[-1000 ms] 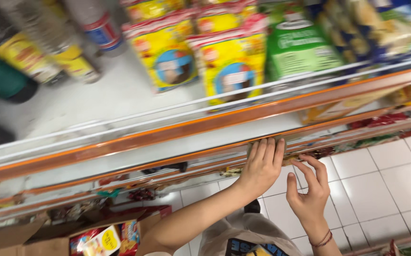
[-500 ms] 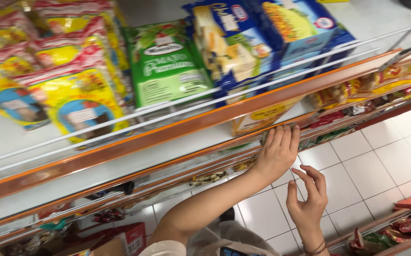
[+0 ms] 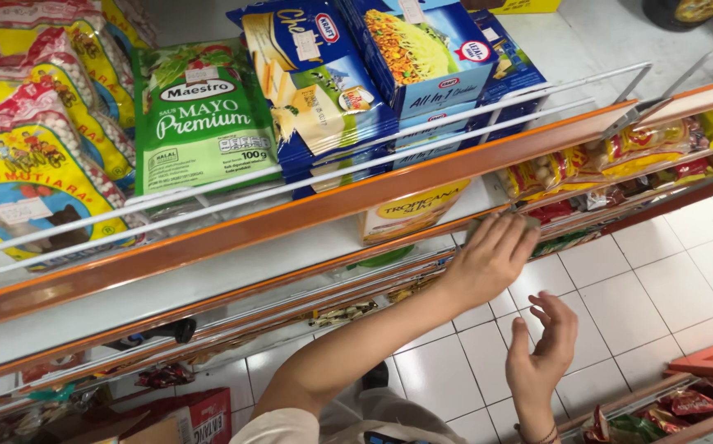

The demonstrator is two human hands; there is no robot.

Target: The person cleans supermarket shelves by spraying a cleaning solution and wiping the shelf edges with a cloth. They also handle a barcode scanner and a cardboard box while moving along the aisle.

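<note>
Fingers [image 3: 511,234] of the left hand [image 3: 488,263] lie flat and close together against the orange front edge of the second shelf [image 3: 233,275], covering a small grey thing [image 3: 531,220] that barely peeks out at their tips; whether they pinch it or merely press on it I cannot tell. At five o'clock from that hand the right hand [image 3: 541,353] hovers over the white tiled floor [image 3: 669,279], fingers loosely curled and parted, holding nothing.

To do this well, the pressing hand should stay square to the edge and slide along it rather than lift, and the free hand would serve best brought up just beside it to steady the strip.

At eleven o'clock from the left hand a yellow carton [image 3: 410,212] stands on the shelf, close enough to be knocked. Above, at twelve o'clock, blue cheese boxes [image 3: 373,74] lean behind a white wire rail [image 3: 373,160]; a green sauce pouch [image 3: 200,115] is at ten o'clock, with yellow bags [image 3: 36,181] beyond it. Red and yellow snack packets [image 3: 620,156] crowd the shelves at two o'clock. A cardboard box [image 3: 184,419] sits at seven o'clock on the floor
</note>
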